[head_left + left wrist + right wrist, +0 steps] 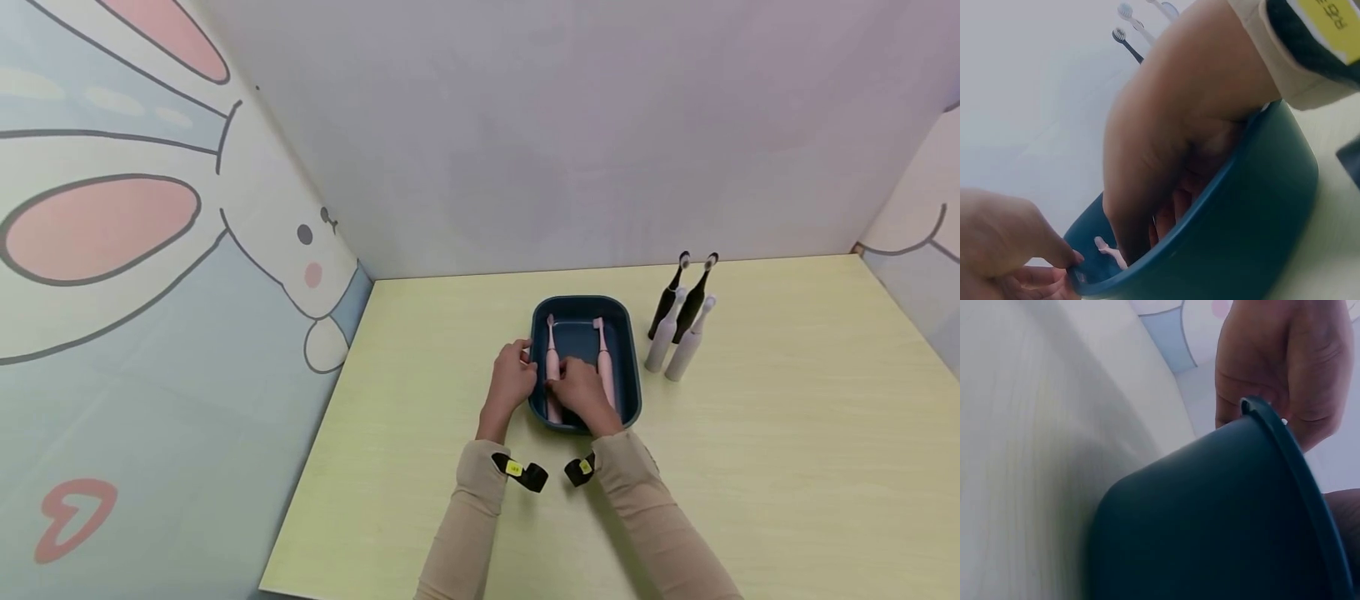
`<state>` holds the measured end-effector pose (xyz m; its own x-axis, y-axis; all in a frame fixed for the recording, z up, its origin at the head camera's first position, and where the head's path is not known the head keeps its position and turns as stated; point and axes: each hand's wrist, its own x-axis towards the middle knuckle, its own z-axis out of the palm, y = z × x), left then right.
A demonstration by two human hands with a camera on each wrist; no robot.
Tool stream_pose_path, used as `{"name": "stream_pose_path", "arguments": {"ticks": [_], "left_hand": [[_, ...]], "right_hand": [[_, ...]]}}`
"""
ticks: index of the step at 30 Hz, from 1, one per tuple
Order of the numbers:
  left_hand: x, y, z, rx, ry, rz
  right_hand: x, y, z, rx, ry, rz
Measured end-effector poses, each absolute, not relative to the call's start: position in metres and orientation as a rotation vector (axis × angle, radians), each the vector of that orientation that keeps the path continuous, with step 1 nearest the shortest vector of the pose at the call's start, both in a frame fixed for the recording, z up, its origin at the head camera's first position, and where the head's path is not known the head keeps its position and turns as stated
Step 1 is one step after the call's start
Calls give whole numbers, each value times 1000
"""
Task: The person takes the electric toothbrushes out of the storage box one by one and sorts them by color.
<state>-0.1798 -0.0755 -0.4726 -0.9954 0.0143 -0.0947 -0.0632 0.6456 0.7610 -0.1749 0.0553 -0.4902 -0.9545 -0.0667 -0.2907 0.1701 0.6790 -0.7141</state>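
Note:
A dark teal plastic basin [632,358] stands on the table with two pink electric toothbrushes lying in it, one on the left [552,364] and one on the right [604,360]. At the basin's left side, my left hand [513,379] pinches the rim between thumb and fingers, as the left wrist view also shows. My right hand [583,390] reaches down into the basin, its fingers curled round the handle of the left pink toothbrush. In the left wrist view the basin wall hides part of those fingers. The right wrist view shows mostly the basin's outer wall [1210,512].
Right of the basin, two black electric toothbrushes [690,312] stand upright behind two pale lavender ones [684,352]. The light wooden table [787,417] meets a pale wall [562,167] at the back. A rabbit mural [285,267] covers the left wall.

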Motion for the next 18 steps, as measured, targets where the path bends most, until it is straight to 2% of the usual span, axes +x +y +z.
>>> {"name": "stream_pose_path", "arguments": {"ticks": [18], "left_hand": [[-181,-71,-475,-37,2805,1260]], "right_hand": [[-160,80,-466,78,2754,-1362]]}}
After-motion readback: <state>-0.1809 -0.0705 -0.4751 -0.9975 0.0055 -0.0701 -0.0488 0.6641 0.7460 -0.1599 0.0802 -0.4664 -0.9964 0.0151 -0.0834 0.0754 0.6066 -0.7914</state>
